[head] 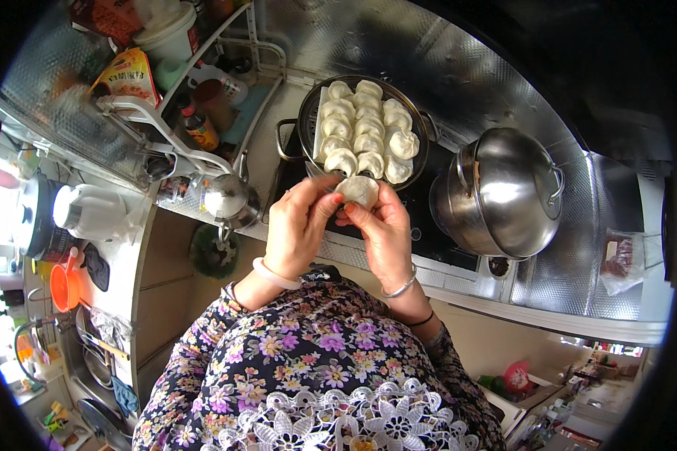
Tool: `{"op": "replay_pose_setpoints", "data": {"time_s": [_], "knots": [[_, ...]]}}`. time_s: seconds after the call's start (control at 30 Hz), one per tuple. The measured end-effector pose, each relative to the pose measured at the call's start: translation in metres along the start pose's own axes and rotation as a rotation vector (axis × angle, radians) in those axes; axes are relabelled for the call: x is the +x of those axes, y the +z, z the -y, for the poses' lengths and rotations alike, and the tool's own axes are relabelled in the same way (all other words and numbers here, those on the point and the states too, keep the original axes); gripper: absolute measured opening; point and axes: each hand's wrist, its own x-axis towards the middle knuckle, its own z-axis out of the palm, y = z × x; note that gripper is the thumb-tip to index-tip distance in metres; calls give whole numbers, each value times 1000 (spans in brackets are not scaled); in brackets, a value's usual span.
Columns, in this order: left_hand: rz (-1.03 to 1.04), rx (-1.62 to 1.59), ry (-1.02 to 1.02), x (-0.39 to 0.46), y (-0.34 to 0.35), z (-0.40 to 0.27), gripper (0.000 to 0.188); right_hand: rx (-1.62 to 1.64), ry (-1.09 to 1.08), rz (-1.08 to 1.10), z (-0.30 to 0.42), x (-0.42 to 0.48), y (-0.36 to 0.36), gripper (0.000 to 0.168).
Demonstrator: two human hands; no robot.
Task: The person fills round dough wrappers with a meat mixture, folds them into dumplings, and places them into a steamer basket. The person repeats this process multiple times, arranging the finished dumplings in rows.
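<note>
Between my two hands I hold a pale dumpling (pixel 359 192), in front of the near edge of a round metal steamer pan. My left hand (pixel 302 217) pinches its left side between thumb and fingers. On its right side, the thumb and fingers of my right hand (pixel 381 225) close around it. Several folded dumplings (pixel 368 125) lie in rows in the steamer pan (pixel 423 163), many on a white sheet. One rounder, gathered dumpling (pixel 404 144) rests at the right of the rows. My fingers hide part of the held dumpling.
A lidded steel pot (pixel 508 191) stands on the right of the black cooktop (pixel 341 225). To the left are a metal kettle (pixel 225 200) and a white rack (pixel 141 107) with bottles. A wrapped packet (pixel 623 259) lies at the far right.
</note>
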Motion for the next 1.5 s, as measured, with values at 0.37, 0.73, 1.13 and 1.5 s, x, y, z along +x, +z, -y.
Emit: {"op": "replay_pose_setpoints", "data": {"time_s": [0.37,0.73,1.13,1.5], "knots": [[266,37,-96,3,-2,3,13,-908,-219,180,15,4,-12,51],[30,380,401,1,14,10,40,-151,-181,-144,-14,9,16,38],[-97,355,508,3,19,25,60,223,-127,-90,-5,8,32,39],[14,94,246,-6,16,16,56,-3,16,59,21,41,3,41]]}}
